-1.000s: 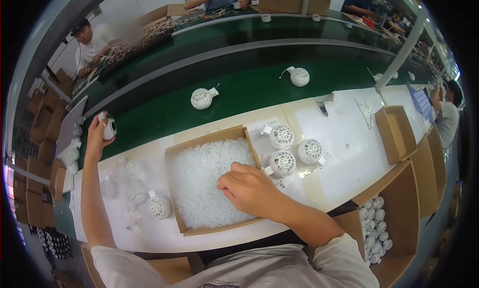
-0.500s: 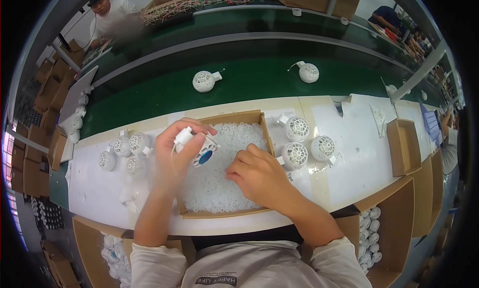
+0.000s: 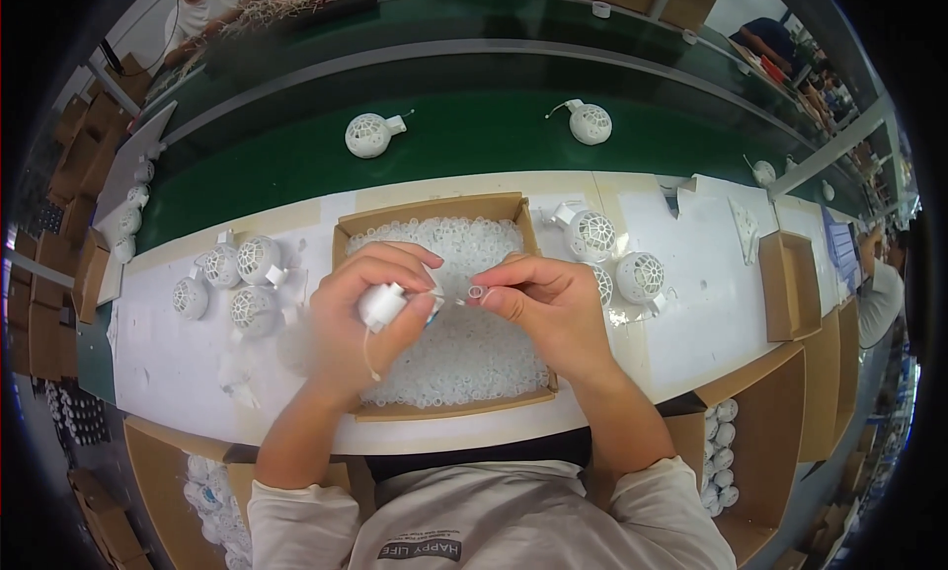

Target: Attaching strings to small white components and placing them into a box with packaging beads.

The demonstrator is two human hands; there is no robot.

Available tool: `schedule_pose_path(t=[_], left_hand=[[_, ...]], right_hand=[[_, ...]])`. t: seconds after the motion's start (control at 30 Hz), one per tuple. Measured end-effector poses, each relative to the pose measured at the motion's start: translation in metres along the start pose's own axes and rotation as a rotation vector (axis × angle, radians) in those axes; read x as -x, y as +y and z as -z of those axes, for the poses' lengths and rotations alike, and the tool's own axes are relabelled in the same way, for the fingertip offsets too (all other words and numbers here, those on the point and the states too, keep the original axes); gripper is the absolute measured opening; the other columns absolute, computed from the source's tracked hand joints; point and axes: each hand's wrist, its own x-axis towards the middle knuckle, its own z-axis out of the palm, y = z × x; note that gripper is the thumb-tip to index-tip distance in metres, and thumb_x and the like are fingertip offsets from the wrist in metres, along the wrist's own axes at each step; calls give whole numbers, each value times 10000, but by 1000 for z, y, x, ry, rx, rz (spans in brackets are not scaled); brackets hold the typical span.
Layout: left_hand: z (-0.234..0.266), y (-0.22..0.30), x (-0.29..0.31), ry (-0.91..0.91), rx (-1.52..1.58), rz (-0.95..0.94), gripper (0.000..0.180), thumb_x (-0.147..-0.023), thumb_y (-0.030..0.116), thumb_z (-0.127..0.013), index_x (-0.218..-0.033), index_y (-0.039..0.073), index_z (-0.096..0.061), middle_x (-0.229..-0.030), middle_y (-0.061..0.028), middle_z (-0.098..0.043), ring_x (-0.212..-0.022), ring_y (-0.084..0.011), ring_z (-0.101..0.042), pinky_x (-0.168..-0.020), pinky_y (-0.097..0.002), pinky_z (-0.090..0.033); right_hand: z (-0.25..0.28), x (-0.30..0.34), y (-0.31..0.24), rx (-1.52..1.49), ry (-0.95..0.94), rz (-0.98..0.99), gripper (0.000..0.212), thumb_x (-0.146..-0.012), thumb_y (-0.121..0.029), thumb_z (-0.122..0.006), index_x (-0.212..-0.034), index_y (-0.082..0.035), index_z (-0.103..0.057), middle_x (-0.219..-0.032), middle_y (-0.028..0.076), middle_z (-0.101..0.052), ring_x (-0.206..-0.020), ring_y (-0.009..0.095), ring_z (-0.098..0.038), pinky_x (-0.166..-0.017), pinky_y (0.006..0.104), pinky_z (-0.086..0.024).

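My left hand (image 3: 351, 318) is wrapped round a white plastic part (image 3: 382, 308) with a square tab and a thin dangling wire; most of its body is hidden by the fingers. Between the thumb and forefinger of my right hand (image 3: 558, 308) is a small clear ring (image 3: 476, 292), close to the fingertips of my left hand. Both hands hover over a shallow cardboard box (image 3: 464, 409) filled with clear rings (image 3: 454, 363). White openwork balls with tabs stand to the left (image 3: 260, 260) and right (image 3: 592, 236) of that box.
Beyond the white worktop (image 3: 168, 373) runs a green conveyor belt (image 3: 474, 141) carrying more white balls (image 3: 368, 136). Open cartons of balls (image 3: 163, 471) flank my body. A small brown box (image 3: 788, 289) stands at the right. Another person (image 3: 202, 7) is at the far left.
My right hand has come up from the rings with a clear ring pinched in its fingers. My left hand has turned the white part, hiding its blue disc more. The whole view has shifted slightly.
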Motion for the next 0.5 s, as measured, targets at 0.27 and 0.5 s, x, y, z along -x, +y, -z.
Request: schedule_pose_path(t=[0.27,0.5], left_hand=[[-2,3,-1,-11,1,-97,201,-772,-47,-750,-910,40,-631,-905,-98,-670,-1000,-289,-664,-832,-384,-528],[0,5,-1,-40,-99,-108,103,-845,8,-664,-918,35,-596,-890,-96,-606,-1007,-329,-637,-835,-420,-509]], right_hand=[[-3,-1,2,-55,-72,-87,166,-882,28,-698,-1046,54,-700,-997,134,-718,-926,197,-698,-846,300,-566],[-5,-1,2,-168,-90,-116,170,-882,-2,-711,-1044,47,-697,-996,137,-719,-939,210,-701,-878,330,-561]])
